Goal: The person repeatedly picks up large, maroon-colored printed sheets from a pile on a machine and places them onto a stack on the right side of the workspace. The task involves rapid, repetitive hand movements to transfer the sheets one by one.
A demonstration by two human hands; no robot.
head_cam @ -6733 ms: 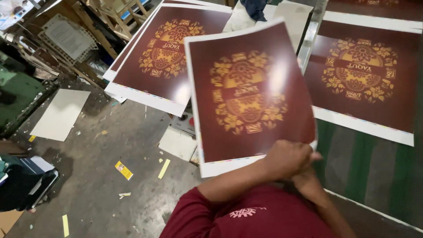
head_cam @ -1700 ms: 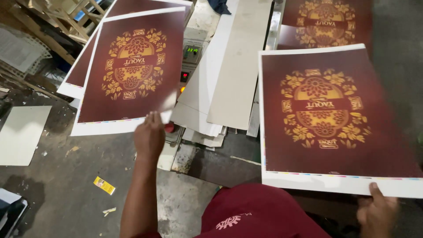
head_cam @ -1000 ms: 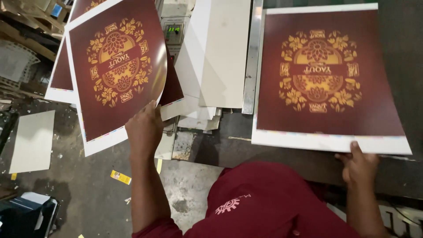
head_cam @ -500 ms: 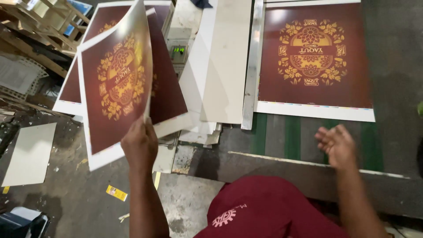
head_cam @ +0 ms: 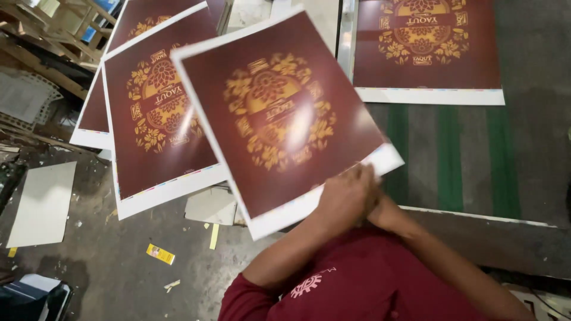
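Observation:
A large printed sheet (head_cam: 279,119), maroon with a gold ornament and a white border, hangs tilted in front of me and is blurred by motion. My left hand (head_cam: 345,196) grips its lower white edge. My right hand (head_cam: 382,213) meets it at the same edge, largely covered by the left hand. To the left, a stack of the same printed sheets (head_cam: 157,119) lies fanned out. Another identical sheet (head_cam: 425,44) lies flat on the grey belt with green stripes (head_cam: 446,154) at the upper right.
A dirty concrete floor (head_cam: 119,273) lies below, with a grey board (head_cam: 43,205), a yellow scrap (head_cam: 160,254) and paper bits on it. Wooden pallets (head_cam: 53,35) stand at the upper left. My maroon shirt (head_cam: 369,285) fills the bottom.
The sheet in my left hand has swung from the left stack toward the middle and flattened out. My right hand has left the belt and joined the left at the sheet's edge.

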